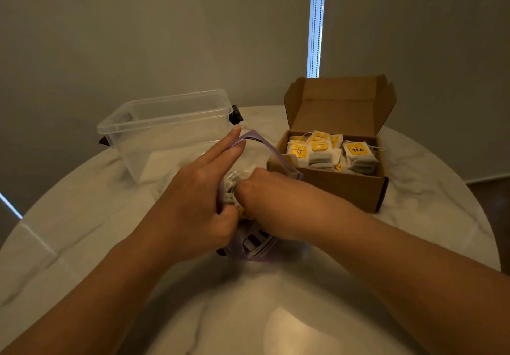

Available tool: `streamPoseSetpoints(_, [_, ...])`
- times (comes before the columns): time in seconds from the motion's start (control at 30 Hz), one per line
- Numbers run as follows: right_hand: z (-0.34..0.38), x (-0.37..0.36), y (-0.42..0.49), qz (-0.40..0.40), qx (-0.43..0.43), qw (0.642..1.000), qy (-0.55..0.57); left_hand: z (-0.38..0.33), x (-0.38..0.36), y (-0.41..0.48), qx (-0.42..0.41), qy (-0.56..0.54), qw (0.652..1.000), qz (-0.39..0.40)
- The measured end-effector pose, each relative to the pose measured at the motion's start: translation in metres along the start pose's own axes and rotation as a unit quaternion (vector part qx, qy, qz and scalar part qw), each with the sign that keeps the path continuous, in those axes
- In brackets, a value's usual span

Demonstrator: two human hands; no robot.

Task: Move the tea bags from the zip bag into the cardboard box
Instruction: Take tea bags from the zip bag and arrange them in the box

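Currently on the round pale marbled surface (414, 216):

Zip bag (273, 158): clear with a purple zip rim, lying at the centre, mouth spread wide and facing the far side. Grey-white tea bags in the bag (230, 186) show through the plastic between the two hands.

Left hand (198, 191): laid along the left rim of the bag. Index and middle fingers (229, 140) are straight and together, reaching to the far edge of the mouth; the thumb and lower fingers pinch the bag's rim near the wrist.

Right hand (265, 197): pushed into the bag's mouth from the right, knuckles up. Its fingers are curled down among the tea bags and hidden, so whether they are clamped on one cannot be told; it looks like a grasp.

Cardboard box (345, 189): brown, just beside the bag on its right, lid flap standing up at the back. Stacked tea bags in the box (331, 151) with yellow tags fill most of it; one tag reads TEA.

Clear plastic tub (165, 133): far left, lidless, dark clips at its ends, near the bag's far rim.
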State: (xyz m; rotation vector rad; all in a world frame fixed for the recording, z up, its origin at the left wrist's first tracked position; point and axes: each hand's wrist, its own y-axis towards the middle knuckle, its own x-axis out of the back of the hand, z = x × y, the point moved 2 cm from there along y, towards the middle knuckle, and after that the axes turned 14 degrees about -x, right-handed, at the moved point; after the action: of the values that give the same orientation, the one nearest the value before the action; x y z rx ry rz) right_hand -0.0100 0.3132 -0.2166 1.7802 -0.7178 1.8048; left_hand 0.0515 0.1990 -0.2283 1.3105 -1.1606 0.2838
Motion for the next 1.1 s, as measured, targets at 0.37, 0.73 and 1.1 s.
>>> streamPoseSetpoints(0.37, [0.008, -0.018, 0.017, -0.035, -0.015, 0.993, -0.107, -0.009, 0.002, -0.002, -0.035, 0.001, 0.999, 0.032])
streamPoseSetpoints(0.73, [0.006, -0.015, 0.012, -0.04, -0.013, 0.998, -0.042, -0.003, 0.0, -0.001, -0.032, 0.018, 0.999, 0.012])
streamPoseSetpoints(1.1, [-0.017, 0.002, -0.025, -0.092, 0.032, 0.993, 0.071, 0.0, 0.007, -0.003, -0.024, 0.013, 0.999, 0.017])
